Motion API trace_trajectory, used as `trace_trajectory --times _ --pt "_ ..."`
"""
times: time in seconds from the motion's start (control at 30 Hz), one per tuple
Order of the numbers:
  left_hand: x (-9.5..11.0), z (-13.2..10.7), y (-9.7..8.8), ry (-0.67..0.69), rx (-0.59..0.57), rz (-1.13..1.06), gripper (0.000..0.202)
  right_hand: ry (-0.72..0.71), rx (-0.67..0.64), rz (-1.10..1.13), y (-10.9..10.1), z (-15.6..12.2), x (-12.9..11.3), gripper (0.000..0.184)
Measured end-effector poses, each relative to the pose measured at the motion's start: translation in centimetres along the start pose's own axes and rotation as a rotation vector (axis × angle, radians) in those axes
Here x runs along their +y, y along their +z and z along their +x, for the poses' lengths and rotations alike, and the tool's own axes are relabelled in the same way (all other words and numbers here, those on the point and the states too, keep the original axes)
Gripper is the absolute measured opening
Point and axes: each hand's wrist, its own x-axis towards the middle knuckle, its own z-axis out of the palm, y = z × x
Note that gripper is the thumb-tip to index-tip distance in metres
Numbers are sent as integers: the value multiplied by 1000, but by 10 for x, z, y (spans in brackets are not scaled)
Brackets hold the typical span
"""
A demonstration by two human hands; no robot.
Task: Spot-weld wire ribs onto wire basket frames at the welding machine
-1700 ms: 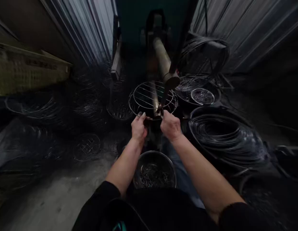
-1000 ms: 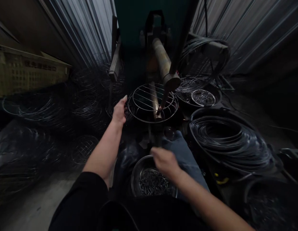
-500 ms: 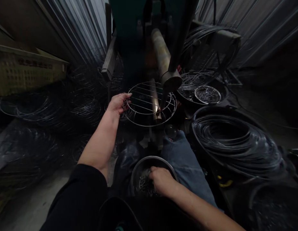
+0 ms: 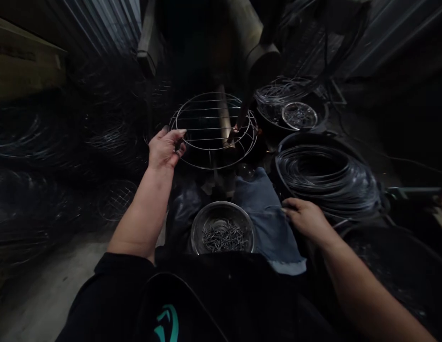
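Note:
My left hand [image 4: 167, 149] grips the left rim of a round wire rack [image 4: 205, 139], thumb on top and fingers curled beneath. The rack lies roughly level, its right side by the copper-coloured tip [image 4: 236, 128] of a machine arm and over a lower metal bar [image 4: 225, 111]. My right hand [image 4: 306, 219] is beside my right thigh, fingers pinched together; whatever they hold is too small to make out. Between my legs sits a metal bowl [image 4: 198, 228] with many short wire pieces [image 4: 226, 237] in it.
At right, a dark tub holds a large wire coil [image 4: 313, 166]. Behind it another tub [image 4: 278, 124] carries loose wire and a small bowl [image 4: 299, 116] of bits. A thick machine cylinder [image 4: 262, 57] juts out above the rack. Dim wire heaps [image 4: 110, 137] fill the left side.
My right hand has left the bowl of wire pieces and moved right, beside my thigh. My left hand still grips the rack, which appears turned. The view has tilted downward.

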Motion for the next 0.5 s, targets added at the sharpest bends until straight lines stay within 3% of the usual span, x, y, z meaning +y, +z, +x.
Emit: trace_trajectory --times 0.07,0.2,0.4,0.5 --pt "-4 -7 1 -14 27 -18 50 10 -30 -91 8 -4 5 20" --pt "-8 -16 1 -9 27 -32 49 -81 76 -177 19 -8 -2 28" --pt "-13 -24 -1 29 14 -53 42 -243 72 -123 26 -3 -9 25" --pt "-15 -26 -1 31 17 -71 45 -250 89 69 16 9 -16 19"
